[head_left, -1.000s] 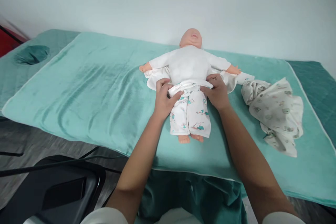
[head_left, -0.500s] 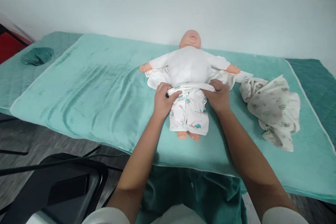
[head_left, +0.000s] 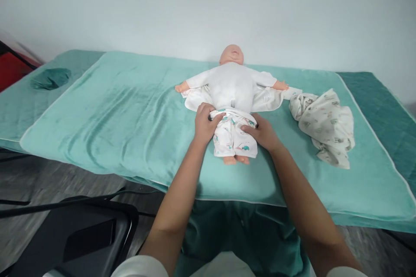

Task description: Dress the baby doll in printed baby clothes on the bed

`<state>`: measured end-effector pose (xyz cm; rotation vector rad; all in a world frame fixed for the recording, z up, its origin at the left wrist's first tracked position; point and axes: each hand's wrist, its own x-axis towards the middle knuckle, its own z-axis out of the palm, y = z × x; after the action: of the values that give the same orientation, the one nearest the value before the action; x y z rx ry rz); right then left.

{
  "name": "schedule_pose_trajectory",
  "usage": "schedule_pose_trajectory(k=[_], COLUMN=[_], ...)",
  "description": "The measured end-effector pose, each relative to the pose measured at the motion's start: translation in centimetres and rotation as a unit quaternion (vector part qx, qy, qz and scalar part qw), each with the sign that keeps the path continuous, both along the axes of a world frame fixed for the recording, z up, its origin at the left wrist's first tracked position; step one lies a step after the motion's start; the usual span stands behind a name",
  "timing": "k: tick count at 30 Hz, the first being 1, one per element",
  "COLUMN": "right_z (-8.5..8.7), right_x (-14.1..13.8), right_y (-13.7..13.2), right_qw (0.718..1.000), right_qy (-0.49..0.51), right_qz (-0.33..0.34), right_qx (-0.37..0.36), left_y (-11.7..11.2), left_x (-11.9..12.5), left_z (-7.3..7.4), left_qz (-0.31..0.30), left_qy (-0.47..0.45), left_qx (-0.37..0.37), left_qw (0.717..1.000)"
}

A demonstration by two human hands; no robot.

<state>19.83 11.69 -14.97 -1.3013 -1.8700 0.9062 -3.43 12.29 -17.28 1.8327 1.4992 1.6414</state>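
Observation:
A baby doll (head_left: pixel 232 84) lies on its back on the green bed, arms spread and head toward the wall. Its white printed pants (head_left: pixel 234 138) reach up to the hips, with the bare feet poking out below. At the waistband's left side, my left hand (head_left: pixel 205 123) pinches the fabric between thumb and fingers. My right hand (head_left: pixel 262 130) grips the pants at the other hip, thumb on top. Under the doll a white jacket (head_left: pixel 268 98) is spread out, its sides lying flat beside the body.
To the right lies a crumpled printed cloth (head_left: pixel 325 125). The bed's green cover (head_left: pixel 130 108) stretches left toward a face hole (head_left: pixel 51 78). A black chair (head_left: pixel 61 242) with a dark phone-like slab (head_left: pixel 89 240) stands at lower left.
My right hand has shifted from the waistband's corner down to the hip side of the pants. The waistband sits lower at the front, no longer pulled outward. The view has shifted slightly.

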Motion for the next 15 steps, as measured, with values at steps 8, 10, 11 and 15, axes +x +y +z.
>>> schedule_pose_trajectory(k=[8,10,11,15], right_z=[-0.8,-0.7,-0.6,-0.1], right_x=[-0.4,-0.5,-0.5,-0.6], right_y=[0.5,0.5,0.4,-1.3], right_qw=[0.992,0.990,0.990,0.995], right_qy=[-0.030,-0.032,-0.032,-0.001], right_qz=[-0.052,-0.050,-0.054,-0.078], right_qx=[0.110,0.128,0.127,0.061], left_y=[-6.2,-7.1,-7.3,-7.1], left_x=[0.2,0.3,0.3,0.3], left_z=[-0.7,-1.1,-1.2,-1.5], left_qz=[-0.040,-0.045,-0.043,-0.038], left_qy=[0.041,0.034,0.030,0.032], left_qx=[-0.032,-0.048,-0.058,-0.082], left_qw=[0.998,0.997,0.997,0.995])
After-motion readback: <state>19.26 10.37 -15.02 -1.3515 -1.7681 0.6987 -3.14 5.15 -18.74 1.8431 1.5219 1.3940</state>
